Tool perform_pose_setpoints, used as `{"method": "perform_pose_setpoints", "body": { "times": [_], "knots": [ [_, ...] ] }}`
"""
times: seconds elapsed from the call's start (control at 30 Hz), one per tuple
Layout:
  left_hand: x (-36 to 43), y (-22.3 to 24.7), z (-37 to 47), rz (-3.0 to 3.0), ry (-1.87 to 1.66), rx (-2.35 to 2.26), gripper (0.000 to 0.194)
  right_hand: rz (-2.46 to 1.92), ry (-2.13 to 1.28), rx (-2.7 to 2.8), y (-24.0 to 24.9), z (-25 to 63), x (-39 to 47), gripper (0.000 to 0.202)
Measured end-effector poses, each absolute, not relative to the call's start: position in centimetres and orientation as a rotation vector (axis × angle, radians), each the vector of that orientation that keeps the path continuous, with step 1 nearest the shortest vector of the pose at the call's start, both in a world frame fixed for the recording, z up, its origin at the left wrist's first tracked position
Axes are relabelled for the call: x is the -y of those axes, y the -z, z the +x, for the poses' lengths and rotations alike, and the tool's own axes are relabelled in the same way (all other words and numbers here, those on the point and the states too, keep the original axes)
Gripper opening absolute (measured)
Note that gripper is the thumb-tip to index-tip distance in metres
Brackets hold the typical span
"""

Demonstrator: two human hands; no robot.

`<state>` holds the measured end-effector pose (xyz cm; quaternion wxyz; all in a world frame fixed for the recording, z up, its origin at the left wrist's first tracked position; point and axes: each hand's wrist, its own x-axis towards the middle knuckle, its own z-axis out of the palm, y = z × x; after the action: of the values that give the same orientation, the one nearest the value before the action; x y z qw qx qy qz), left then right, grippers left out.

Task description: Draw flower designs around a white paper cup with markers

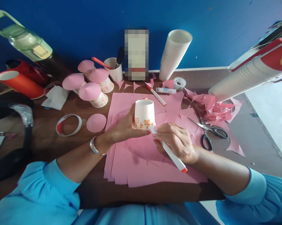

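A white paper cup (144, 112), upside down, is held over the pink sheets (141, 162) by my left hand (125, 126), whose fingers wrap round its left side and back. Orange and yellow flowers are drawn around the cup's lower part. My right hand (176, 140) is closed on a white marker (172, 156) with an orange end. The marker's tip is at the cup's lower right edge, by the flowers.
Cups with pink cone tops (99, 99) stand at the back left, near a pink cone (96, 122) and a tape ring (69, 125). Scissors (208, 130) and pink scraps (216, 107) lie right. Stacked cups (175, 54), a pen cup (115, 72) and a glue stick (166, 90) are behind.
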<state>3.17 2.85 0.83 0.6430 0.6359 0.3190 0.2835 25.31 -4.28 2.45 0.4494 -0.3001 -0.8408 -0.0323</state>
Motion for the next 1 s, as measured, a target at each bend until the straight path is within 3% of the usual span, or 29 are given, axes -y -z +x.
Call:
{"method": "perform_pose_setpoints", "body": {
  "times": [1.0],
  "knots": [
    [-2.75,-0.68,2.98,1.395,-0.616,-0.717,0.106,-0.728,0.121,2.084,-2.59,25.13,4.27,0.009]
  ]
}}
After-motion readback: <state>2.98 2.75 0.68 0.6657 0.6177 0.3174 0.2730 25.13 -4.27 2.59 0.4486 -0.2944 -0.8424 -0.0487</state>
